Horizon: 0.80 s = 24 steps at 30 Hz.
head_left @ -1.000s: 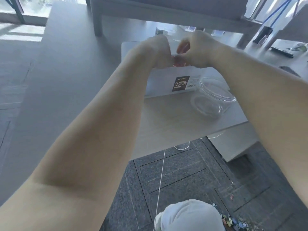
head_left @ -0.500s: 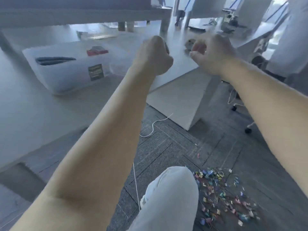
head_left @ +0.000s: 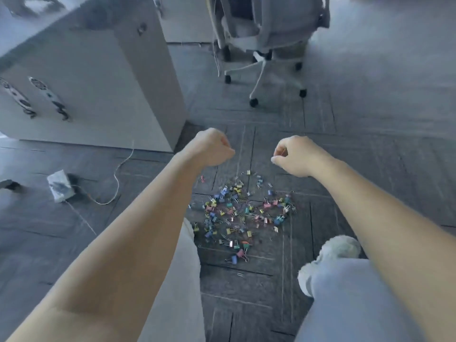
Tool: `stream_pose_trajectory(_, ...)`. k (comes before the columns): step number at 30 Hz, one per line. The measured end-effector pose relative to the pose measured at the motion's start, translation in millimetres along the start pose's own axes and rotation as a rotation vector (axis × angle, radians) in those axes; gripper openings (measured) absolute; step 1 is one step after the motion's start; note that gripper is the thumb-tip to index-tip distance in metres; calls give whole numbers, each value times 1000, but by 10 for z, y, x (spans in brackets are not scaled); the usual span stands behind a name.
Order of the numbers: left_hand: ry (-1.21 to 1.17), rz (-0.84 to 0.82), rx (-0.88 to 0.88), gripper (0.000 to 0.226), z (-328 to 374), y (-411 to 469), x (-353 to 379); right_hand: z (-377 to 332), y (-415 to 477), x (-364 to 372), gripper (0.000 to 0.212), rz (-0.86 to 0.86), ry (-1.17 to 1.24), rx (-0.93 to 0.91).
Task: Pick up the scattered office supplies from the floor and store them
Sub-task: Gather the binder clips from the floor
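Clips (head_left: 243, 215) in many colours lie scattered in a heap on the grey carpet floor (head_left: 370, 169), below your left hand (head_left: 212, 148) and right hand (head_left: 296, 155). Both hover apart, fingers (head_left: 280, 150) of each curled together into a fist, nothing visible inside. A wheeled chair (head_left: 266, 33) stands beyond.

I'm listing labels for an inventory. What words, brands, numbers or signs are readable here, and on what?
No text in this view can be read.
white block on the floor: dark marks on its face, too blurred to read.
desk side panel: oval patterned strips, no legible characters.
binder clips: too small to show any print.
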<state>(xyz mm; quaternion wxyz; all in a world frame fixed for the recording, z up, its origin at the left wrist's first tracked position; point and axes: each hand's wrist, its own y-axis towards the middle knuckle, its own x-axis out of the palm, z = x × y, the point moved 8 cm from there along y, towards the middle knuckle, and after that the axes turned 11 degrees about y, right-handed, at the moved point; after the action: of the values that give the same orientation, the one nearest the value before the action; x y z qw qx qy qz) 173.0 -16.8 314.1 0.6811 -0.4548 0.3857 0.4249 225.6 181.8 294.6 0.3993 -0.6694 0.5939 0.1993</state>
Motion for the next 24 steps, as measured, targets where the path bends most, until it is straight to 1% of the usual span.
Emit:
stream_pose_trajectory(3, 16, -107, -29, 10, -2, 340, 427, 437, 254, 264, 15, -86, -7, 88)
stream_pose_trajectory(5, 10, -163, -34, 17, -31, 579, 647, 609, 446, 428, 18, -157, -40, 120)
stream_pose_trajectory(8, -18, -258, -20, 22, -59, 771, 907, 779, 593, 652, 22, -254, -69, 153)
stream_pose_trajectory(12, -44, -311, -39, 22, -34, 1119, 1127, 1055, 857, 839, 28, -379, -101, 218)
stream_pose_trajectory(16, -88, -347, -91, 22, -24, 1403, 1304, 1296, 1127, 938, 33, -470, -137, 259)
stream_pose_trajectory(18, -95, -370, -112, 20, -33, 1500, 1432, 1437, 1261, 1026, 34, -497, -152, 266)
stream_pose_trajectory(20, -97, -397, -132, 19, -82, 1595, 1630, 1589, 1422, 1159, 40, -512, -166, 290)
stream_pose_trajectory(22, -71, -461, -175, 21, -242, 1655, 1965, 1756, 1546, 1330, 31, -533, -184, 300)
stream_pose_trajectory(24, -34, -530, -209, 23, -448, 1725, 2399, 1934, 1659, 1509, 29, -564, -210, 331)
